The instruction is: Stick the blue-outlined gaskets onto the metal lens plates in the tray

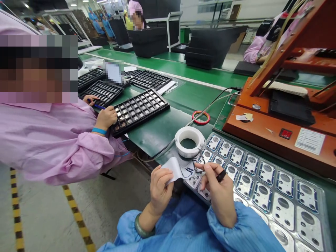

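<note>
My left hand (161, 187) is closed on a curled strip of white backing paper (173, 168), which bends over toward the tray. Dark thin outlines show near the strip's right end. In my right hand (220, 196) is a pair of black tweezers (221, 176), its tips partly hidden by my fingers near that end. Beneath my right hand lies a clear plastic tray (285, 171) holding several silver metal plates (262, 196) with round recesses and blue edges. Just beyond my hands, a white roll of tape or labels (189, 141) rests on the bench.
An orange press machine (273, 119) stands at the right, its cables crossing the green bench (149, 131). Beyond the roll lies a red tape ring (201, 117). At left, a co-worker in pink (65, 140) handles a black tray (141, 108) of small parts.
</note>
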